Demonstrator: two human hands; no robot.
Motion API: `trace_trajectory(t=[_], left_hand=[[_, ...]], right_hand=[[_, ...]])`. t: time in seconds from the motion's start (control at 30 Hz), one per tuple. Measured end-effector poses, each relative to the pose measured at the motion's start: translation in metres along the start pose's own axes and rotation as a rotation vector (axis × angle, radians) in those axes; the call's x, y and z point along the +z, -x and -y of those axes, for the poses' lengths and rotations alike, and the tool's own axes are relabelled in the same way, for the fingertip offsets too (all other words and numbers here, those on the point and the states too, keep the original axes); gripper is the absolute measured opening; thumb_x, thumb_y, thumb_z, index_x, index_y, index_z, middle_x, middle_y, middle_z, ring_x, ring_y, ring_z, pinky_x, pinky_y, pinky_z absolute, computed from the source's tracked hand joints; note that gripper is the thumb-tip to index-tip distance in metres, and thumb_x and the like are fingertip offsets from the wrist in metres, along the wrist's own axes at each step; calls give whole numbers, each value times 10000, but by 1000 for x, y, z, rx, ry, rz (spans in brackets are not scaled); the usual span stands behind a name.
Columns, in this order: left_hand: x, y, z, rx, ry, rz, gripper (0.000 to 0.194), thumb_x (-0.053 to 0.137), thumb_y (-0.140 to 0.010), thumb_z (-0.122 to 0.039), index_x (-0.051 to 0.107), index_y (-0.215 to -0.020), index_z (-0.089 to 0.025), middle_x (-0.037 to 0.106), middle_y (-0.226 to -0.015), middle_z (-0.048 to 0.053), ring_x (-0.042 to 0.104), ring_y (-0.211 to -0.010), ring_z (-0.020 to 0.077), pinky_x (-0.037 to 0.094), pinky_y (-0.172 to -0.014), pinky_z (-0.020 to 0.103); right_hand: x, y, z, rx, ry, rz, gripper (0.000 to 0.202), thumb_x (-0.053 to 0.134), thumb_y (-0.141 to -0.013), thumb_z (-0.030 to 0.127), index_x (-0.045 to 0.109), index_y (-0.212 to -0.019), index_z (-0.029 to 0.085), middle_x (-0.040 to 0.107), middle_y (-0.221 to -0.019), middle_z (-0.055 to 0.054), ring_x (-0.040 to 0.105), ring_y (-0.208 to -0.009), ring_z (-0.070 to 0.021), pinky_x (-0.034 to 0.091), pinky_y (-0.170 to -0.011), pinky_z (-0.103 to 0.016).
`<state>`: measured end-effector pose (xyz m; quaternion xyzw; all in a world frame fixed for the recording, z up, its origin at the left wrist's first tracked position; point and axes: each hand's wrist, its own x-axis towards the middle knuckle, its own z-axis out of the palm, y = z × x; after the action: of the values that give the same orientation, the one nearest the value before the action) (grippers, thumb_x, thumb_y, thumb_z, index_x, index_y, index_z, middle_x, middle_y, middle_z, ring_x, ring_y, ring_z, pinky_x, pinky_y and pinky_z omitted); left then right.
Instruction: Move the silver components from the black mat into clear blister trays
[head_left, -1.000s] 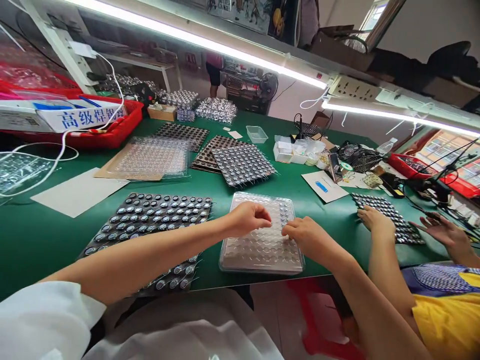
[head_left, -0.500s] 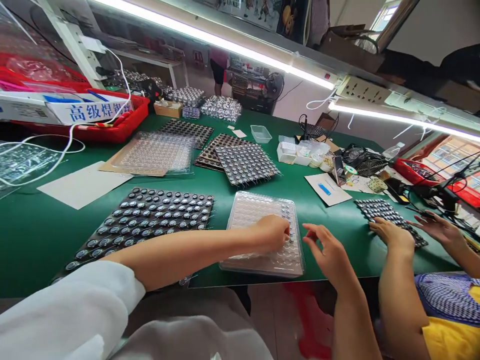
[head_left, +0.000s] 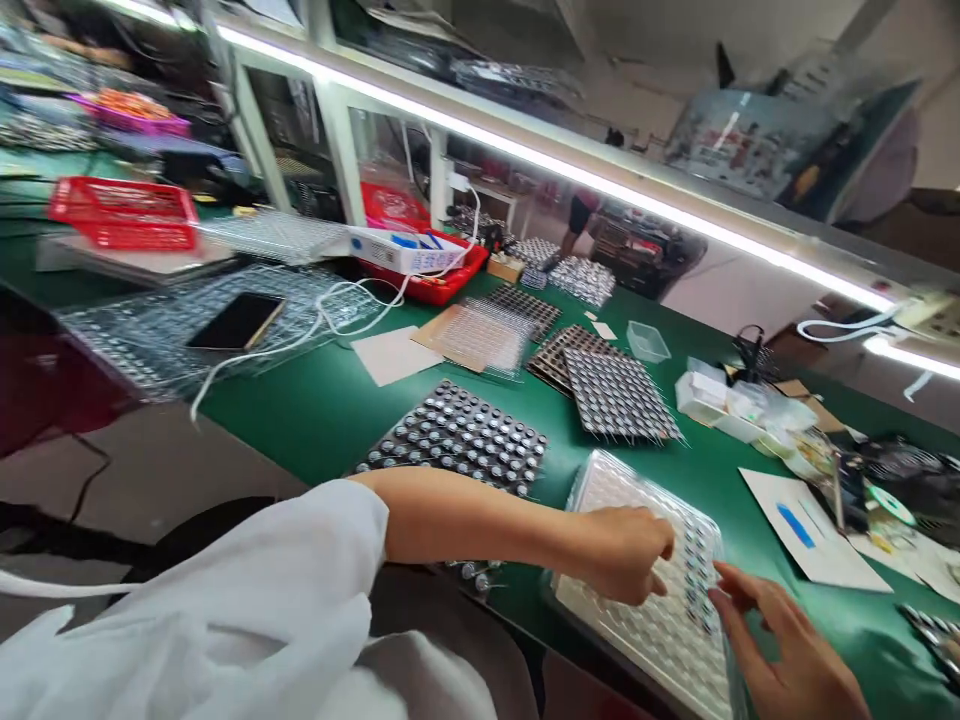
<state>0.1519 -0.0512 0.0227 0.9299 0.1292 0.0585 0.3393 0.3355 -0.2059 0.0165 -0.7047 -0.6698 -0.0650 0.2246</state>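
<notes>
My left hand [head_left: 626, 553] hovers over a clear plastic tray [head_left: 637, 630] of round pockets, its thumb and forefinger slightly apart with nothing seen between them. Small round metal parts [head_left: 697, 565] fill pockets along the tray's right side. At that right edge is my right hand [head_left: 784, 640], thumb and forefinger close together near the parts; whether something small is between them cannot be made out. Left of the tray, partly under my left forearm, lies a dark board [head_left: 465, 430] with rows of round metal-topped parts.
Behind the tray, another filled board [head_left: 619, 395] overlaps brown boards. A clear box [head_left: 648, 342] stands near them. White paper with a blue strip [head_left: 795, 525] lies to the right. Farther left are a red basket [head_left: 450, 285], a phone [head_left: 238, 322] and a white cable [head_left: 322, 320].
The view has swung left, bringing the phone and more baskets in; the neighbour's hands have left the picture. My left thumb and forefinger have parted, and my right hand has come to the tray's edge.
</notes>
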Motion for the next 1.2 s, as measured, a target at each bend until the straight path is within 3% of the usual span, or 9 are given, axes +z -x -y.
trace_trajectory(t=[0.1, 0.23, 0.3, 0.4, 0.6, 0.7, 0.87, 1.03, 1.2], left_hand=[[-44, 58, 49, -48, -54, -130, 266, 607, -819, -316, 603, -1036, -161, 604, -1093, 94, 551, -1030, 216, 432, -864, 288], [-96, 124, 130, -284, -146, -380, 189, 530, -852, -252, 655, -962, -161, 641, -1007, 78, 537, -1000, 212, 381, -915, 299], [-108, 139, 165, -378, -156, -437, 193, 551, -836, -290, 677, -932, -179, 657, -993, 65, 532, -1001, 219, 374, -906, 297], [-106, 144, 199, -405, -138, -406, 189, 627, -779, -336, 707, -886, -202, 686, -947, 45, 545, -973, 220, 379, -875, 288], [-89, 139, 214, -352, -244, -384, 200, 631, -769, -352, 722, -912, -245, 706, -912, 27, 568, -939, 213, 403, -846, 305], [-90, 136, 215, -411, -294, -326, 256, 593, -773, -390, 716, -954, -256, 700, -935, 46, 570, -951, 250, 433, -797, 345], [-92, 130, 213, -485, -287, -241, 300, 566, -773, -420, 705, -981, -254, 687, -997, 60, 577, -982, 284, 453, -796, 394], [-89, 124, 217, -499, -280, -225, 303, 576, -765, -432, 701, -984, -263, 691, -1007, 51, 579, -1007, 296, 457, -823, 418], [-97, 119, 216, -538, -239, -173, 268, 647, -704, -423, 705, -902, -252, 702, -980, 37, 600, -997, 293, 478, -796, 395]], right_hand=[[12, -37, 28, -137, -50, 67, 290, 532, -855, 413, 585, -1098, 264, 653, -1037, -55, 640, -858, -200, 502, -776, -319], [43, -103, 87, -262, -104, 234, 209, 474, -904, 347, 624, -1011, 247, 655, -1015, -54, 617, -935, -200, 487, -825, -339], [67, -140, 121, -312, -127, 366, 220, 432, -924, 291, 630, -983, 218, 656, -982, -57, 609, -911, -188, 486, -814, -339], [111, -188, 164, -377, -112, 432, 192, 466, -901, 265, 642, -946, 201, 662, -943, -50, 604, -923, -190, 481, -824, -345], [173, -229, 204, -416, -30, 517, 187, 520, -825, 275, 602, -659, 245, 656, -686, -32, 610, -655, -193, 452, -580, -300], [193, -237, 199, -350, 68, 620, 194, 491, -789, 261, 562, -611, 234, 662, -673, -51, 612, -634, -214, 405, -550, -309], [221, -237, 174, -380, 68, 611, 210, 442, -779, 326, 511, -613, 218, 647, -630, -50, 596, -604, -193, 381, -559, -285], [236, -237, 156, -384, -29, 597, 255, 483, -729, 420, 458, -548, 242, 607, -547, -21, 570, -523, -192, 386, -516, -279], [227, -241, 159, -385, -125, 628, 211, 524, -686, 415, 483, -552, 256, 609, -545, -5, 579, -523, -198, 409, -509, -282]])
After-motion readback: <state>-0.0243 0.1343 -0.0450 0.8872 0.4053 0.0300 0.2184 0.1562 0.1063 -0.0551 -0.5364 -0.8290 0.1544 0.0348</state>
